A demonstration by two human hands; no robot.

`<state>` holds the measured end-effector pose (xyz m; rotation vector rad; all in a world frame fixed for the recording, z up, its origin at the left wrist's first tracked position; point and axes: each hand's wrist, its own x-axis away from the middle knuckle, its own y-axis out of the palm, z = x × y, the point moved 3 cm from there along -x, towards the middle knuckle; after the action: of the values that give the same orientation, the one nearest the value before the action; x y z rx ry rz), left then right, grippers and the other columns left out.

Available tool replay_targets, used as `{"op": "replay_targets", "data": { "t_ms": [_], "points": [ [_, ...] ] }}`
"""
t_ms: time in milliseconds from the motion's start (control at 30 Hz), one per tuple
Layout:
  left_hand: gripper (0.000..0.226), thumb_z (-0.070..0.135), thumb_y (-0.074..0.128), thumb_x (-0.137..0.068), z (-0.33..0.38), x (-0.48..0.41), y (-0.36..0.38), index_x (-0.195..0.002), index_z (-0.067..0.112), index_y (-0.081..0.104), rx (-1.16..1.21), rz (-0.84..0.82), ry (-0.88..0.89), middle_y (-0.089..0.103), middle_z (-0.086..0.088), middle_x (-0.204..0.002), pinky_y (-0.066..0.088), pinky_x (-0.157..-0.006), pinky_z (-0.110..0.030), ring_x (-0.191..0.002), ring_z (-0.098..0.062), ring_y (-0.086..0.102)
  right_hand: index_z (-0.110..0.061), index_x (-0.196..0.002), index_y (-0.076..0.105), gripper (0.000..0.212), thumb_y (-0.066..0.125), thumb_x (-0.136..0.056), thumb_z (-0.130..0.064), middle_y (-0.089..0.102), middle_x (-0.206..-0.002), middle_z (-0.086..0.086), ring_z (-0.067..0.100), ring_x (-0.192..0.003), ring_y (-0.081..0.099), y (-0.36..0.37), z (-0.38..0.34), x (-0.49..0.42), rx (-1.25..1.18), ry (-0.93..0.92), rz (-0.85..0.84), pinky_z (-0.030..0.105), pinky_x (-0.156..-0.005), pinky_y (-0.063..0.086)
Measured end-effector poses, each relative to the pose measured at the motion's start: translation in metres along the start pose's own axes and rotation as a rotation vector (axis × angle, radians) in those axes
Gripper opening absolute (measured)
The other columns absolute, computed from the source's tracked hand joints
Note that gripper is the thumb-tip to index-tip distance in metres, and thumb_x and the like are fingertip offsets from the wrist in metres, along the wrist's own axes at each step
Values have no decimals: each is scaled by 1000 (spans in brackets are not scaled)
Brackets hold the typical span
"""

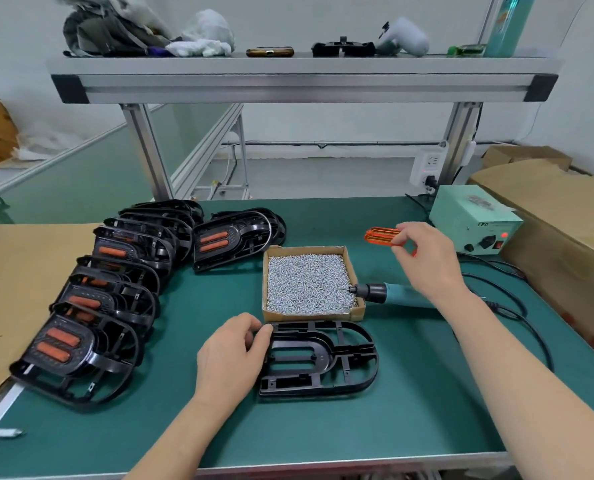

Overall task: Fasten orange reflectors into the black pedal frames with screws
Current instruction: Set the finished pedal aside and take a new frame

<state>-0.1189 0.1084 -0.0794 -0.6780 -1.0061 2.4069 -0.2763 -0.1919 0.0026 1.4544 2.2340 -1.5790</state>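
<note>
Your left hand [233, 355] is gripping the left edge of one empty black pedal frame [326, 358], lying flat on the green table [409, 410]. Your right hand [427, 258] is pinching one orange reflector [380, 235] in the air, right of one box of screws [309, 282]. One electric screwdriver [403, 294] is lying beside the box. Finished pedals [91, 306] are overlapping at left, too stacked to count.
</note>
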Motion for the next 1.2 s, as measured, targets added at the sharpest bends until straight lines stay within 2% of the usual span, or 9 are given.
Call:
{"op": "replay_targets", "data": {
  "t_ms": [67, 233, 300, 367, 467, 567, 667, 867, 1200],
  "points": [
    [22, 43, 60, -90, 1, 0, -1, -73, 31, 54, 21, 11, 5, 57, 12, -62, 38, -56, -23, -63, -2, 54, -9, -87, 69, 7, 71, -86, -3, 69, -121, 5, 29, -108, 59, -4, -18, 13, -64, -66, 29, 40, -96, 45],
    [18, 29, 68, -88, 6, 3, -5, -73, 30, 58, 150, 69, 44, 58, 12, -63, 51, -64, -34, -65, -9, 55, -13, -87, 69, 12, 74, -84, -2, 69, -121, 0, 17, -112, 58, -8, -55, 48, -163, -166, 46, 11, -100, 31],
    [13, 27, 70, -87, 8, 5, -7, -78, 30, 61, 199, 98, 81, 59, 12, -67, 52, -66, -35, -67, -10, 56, -14, -86, 69, 13, 75, -84, -2, 69, -121, -3, 14, -113, 58, -8, -66, 59, -212, -174, 41, 8, -101, 30],
    [7, 34, 68, -84, 9, 7, -9, -87, 30, 63, 253, 125, 110, 60, 12, -72, 53, -69, -36, -69, -10, 57, -14, -87, 70, 15, 76, -84, -1, 68, -120, -7, 10, -115, 57, -6, -74, 68, -273, -170, 26, 8, -102, 32],
    [25, 46, 63, -81, 13, 9, -13, -104, 37, 61, 269, 168, 171, 60, 18, -87, 51, -78, -29, -82, -7, 58, -15, -87, 71, 17, 76, -84, 0, 68, -119, -11, 6, -116, 57, -3, -84, 82, -353, -179, 5, 14, -101, 39],
    [48, 47, 63, -81, 19, 11, -16, -128, 41, 53, 231, 198, 273, 56, 27, -107, 39, -92, -10, -101, -1, 54, -16, -88, 72, 17, 75, -85, 0, 68, -121, -11, 6, -117, 58, 1, -90, 96, -420, -180, -27, 29, -101, 46],
    [63, 46, 65, -81, 23, 12, -18, -141, 37, 46, 206, 195, 331, 53, 29, -118, 29, -100, -8, -113, -2, 49, -18, -88, 72, 18, 77, -84, -1, 68, -122, -11, 7, -118, 60, 7, -94, 108, -455, -197, -44, 30, -101, 47],
    [63, 49, 68, -84, 29, 14, -18, -136, 16, 57, 187, 173, 459, 61, 6, -120, 32, -103, -17, -111, -14, 51, -16, -92, 75, 20, 77, -84, 2, 68, -127, -10, 10, -119, 64, 20, -97, 133, -580, -243, -125, 28, -102, 49],
    [47, 45, 73, -83, 31, 17, -16, -116, 12, 71, 176, 128, 563, 66, 5, -112, 38, -101, -20, -107, -18, 53, -12, -97, 75, 19, 77, -84, 2, 68, -127, -4, 12, -120, 64, 30, -87, 148, -612, -253, -83, 29, -105, 48]
  ]
}}
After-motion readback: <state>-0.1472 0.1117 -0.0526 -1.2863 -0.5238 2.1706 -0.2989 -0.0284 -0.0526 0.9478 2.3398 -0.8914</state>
